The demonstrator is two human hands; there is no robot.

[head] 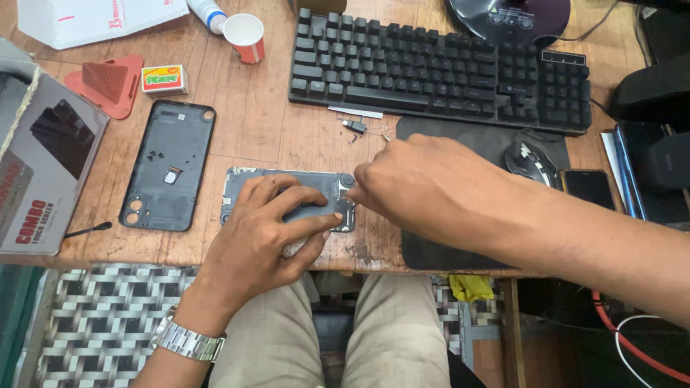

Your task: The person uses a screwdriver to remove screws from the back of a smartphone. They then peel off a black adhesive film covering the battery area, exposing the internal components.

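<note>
Carefully now: our left hand [269, 230] presses the opened phone [287, 197] flat while our right hand [417, 183] pinches a thin tool; a slip could gouge its board or scatter the screws [353, 129].

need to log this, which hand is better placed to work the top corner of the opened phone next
Right. The right hand already has its fingertips at the opened phone's top corner, while the left hand lies flat across its middle, pinning it to the wooden table.
</note>
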